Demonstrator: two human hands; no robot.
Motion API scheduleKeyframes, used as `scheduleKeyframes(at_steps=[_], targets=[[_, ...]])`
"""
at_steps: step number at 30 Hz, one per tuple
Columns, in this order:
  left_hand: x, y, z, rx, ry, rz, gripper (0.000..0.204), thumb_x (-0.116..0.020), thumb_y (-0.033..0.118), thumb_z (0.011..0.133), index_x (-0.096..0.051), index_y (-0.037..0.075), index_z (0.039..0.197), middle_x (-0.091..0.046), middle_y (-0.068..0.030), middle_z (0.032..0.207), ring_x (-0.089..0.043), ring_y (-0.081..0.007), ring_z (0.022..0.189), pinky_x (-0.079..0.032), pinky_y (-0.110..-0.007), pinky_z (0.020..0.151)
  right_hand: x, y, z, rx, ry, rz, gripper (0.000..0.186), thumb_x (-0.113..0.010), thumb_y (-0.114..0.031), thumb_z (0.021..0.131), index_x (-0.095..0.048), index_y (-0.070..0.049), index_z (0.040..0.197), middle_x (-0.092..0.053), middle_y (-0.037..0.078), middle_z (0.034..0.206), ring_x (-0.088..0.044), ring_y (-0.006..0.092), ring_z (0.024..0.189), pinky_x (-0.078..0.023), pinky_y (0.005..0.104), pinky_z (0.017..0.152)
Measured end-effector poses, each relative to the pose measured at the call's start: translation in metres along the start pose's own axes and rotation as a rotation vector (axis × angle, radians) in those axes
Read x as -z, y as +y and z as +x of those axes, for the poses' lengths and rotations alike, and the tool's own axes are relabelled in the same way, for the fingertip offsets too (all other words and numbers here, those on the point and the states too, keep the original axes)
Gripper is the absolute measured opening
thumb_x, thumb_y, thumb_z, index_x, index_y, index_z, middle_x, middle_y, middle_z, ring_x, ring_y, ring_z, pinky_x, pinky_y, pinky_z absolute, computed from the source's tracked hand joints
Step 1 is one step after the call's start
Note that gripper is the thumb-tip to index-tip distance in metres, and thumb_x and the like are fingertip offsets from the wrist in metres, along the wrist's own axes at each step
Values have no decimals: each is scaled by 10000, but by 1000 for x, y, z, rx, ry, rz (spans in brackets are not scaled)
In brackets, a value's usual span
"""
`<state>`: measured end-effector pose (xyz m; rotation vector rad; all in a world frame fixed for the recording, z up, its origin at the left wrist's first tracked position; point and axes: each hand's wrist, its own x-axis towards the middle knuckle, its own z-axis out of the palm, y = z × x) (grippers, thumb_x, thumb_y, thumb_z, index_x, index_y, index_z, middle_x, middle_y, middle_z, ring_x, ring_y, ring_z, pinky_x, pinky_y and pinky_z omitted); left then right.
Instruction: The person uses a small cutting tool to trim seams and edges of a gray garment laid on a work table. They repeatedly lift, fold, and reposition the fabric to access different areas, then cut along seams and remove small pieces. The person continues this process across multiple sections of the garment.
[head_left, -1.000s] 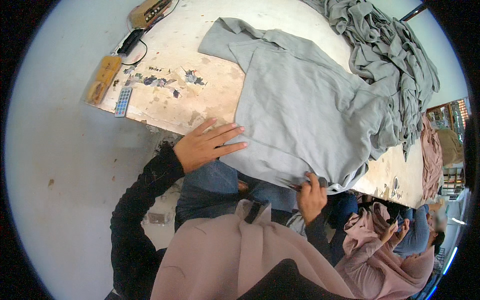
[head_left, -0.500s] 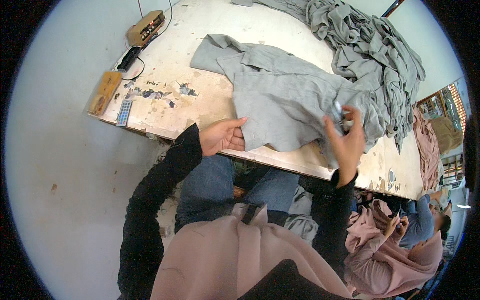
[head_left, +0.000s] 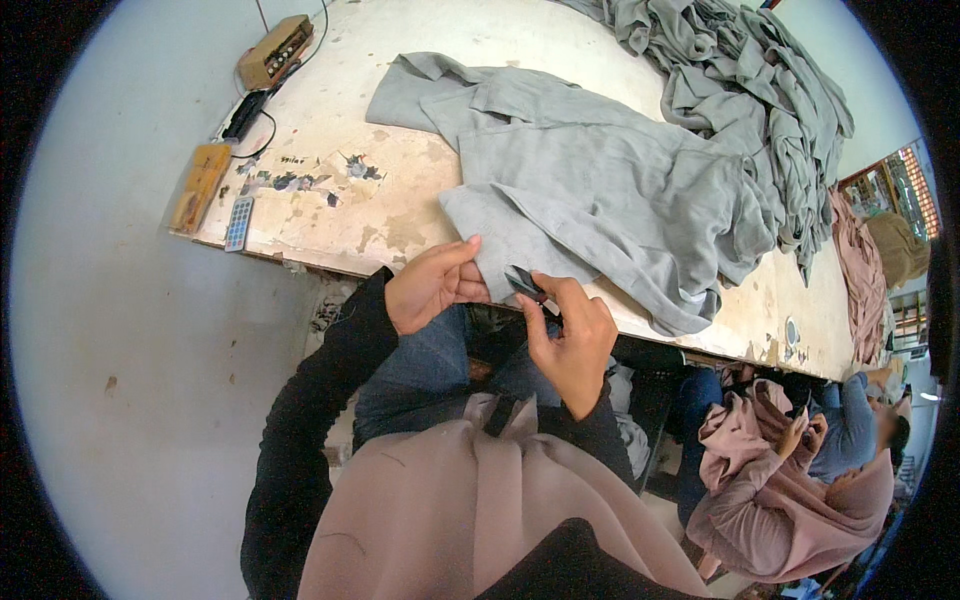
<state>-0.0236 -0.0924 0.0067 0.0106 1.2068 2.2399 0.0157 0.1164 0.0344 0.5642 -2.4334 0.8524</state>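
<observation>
A grey garment (head_left: 600, 150) lies spread over the table in front of me, one sleeve-like part toward the far left. My left hand (head_left: 437, 284) pinches the near left edge of its cloth at the table's front edge, thumb on top and fingers curled beneath. In my right hand (head_left: 572, 335) is a pair of small dark thread snips (head_left: 524, 284), held between thumb and fingers. Their blades point up and left, over the cloth close to my left fingers. Whether they touch the fabric I cannot tell.
A large heap of grey cloth (head_left: 760, 110) covers the far right of the worn white table (head_left: 400, 215). At the left edge are a remote control (head_left: 239, 224), a yellowish block (head_left: 203, 188), a power strip (head_left: 243, 117) and a brown radio-like box (head_left: 276, 52). Another person (head_left: 790, 500) sits at lower right.
My right hand has come left and nearer with the snips, toward my left hand. The garment's near part has been folded over, and my left hand has shifted slightly left.
</observation>
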Motion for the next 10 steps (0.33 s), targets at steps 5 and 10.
scheduleKeyframes(at_steps=[5,10], targets=[[1,-3,-2,-12,9,-4,496,-373,366,1103,-504,-55,1329,-678,-220,1227,-699,-272,1092,-525,-392,1005,-4,-1,-1,23,1,34,188,-763,-154,832,-707,-94,1001,-693,48,867,-613,255,643,-389,348,578],[0,-1,-2,0,17,43,523,-388,390,1096,-500,-61,1334,-674,-220,1240,-696,-272,1108,-508,-395,1038,-5,0,-1,22,-18,11,178,-753,-153,840,-708,-95,1002,-696,51,853,-621,247,652,-384,348,578]])
